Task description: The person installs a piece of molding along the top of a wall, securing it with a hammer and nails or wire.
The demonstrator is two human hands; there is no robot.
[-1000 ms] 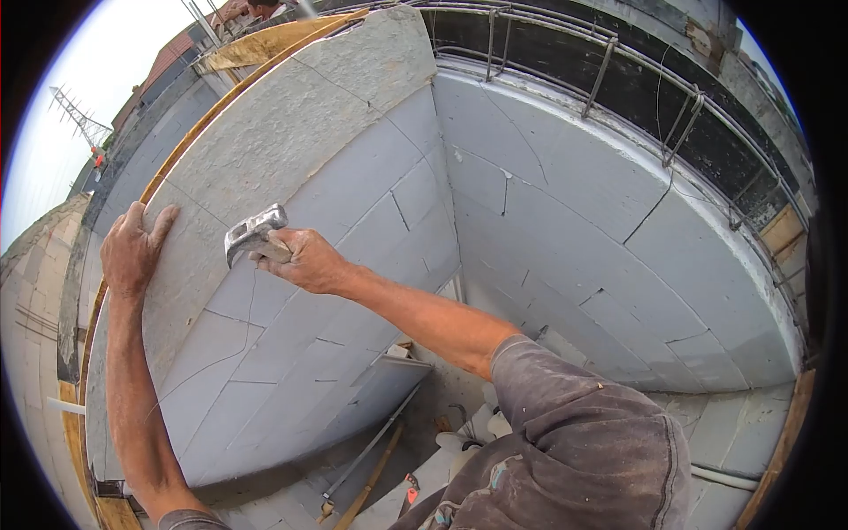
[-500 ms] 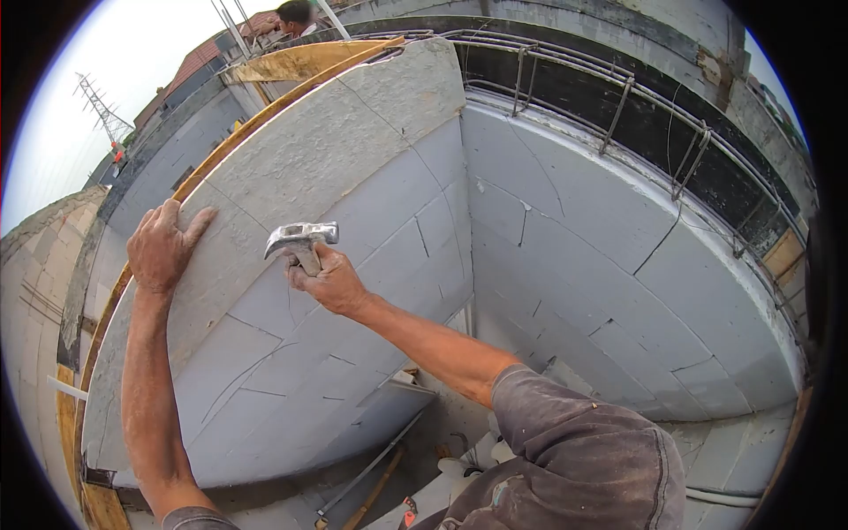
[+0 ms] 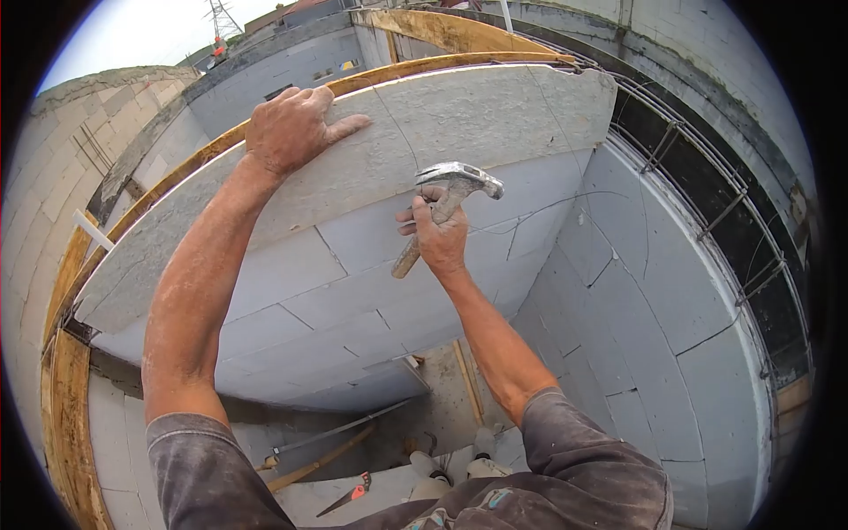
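Note:
My right hand [image 3: 442,237] grips a claw hammer [image 3: 461,179] high on its handle, close under the metal head. The wooden handle's butt sticks out below my fist, and some of my fingers are partly extended. Thin wire [image 3: 552,205] runs from near this hand to the right across the wall. My left hand [image 3: 287,131] hooks over the top edge of the rough grey concrete band [image 3: 468,110], its thumb stretched along the front face and its fingertips hidden behind. Right behind that band runs a wooden board [image 3: 397,69].
Pale block walls [image 3: 283,331] meet in a corner on the right. A steel rebar cage [image 3: 707,212] lies along the right wall's top. Down on the floor are a handsaw with a red handle [image 3: 358,491] and a wooden pole [image 3: 327,455]. Another plank [image 3: 71,424] stands at the left.
My view has turned left and down. The hammer has tilted, with more of its handle showing. My left hand's fingers have bent further over the top edge.

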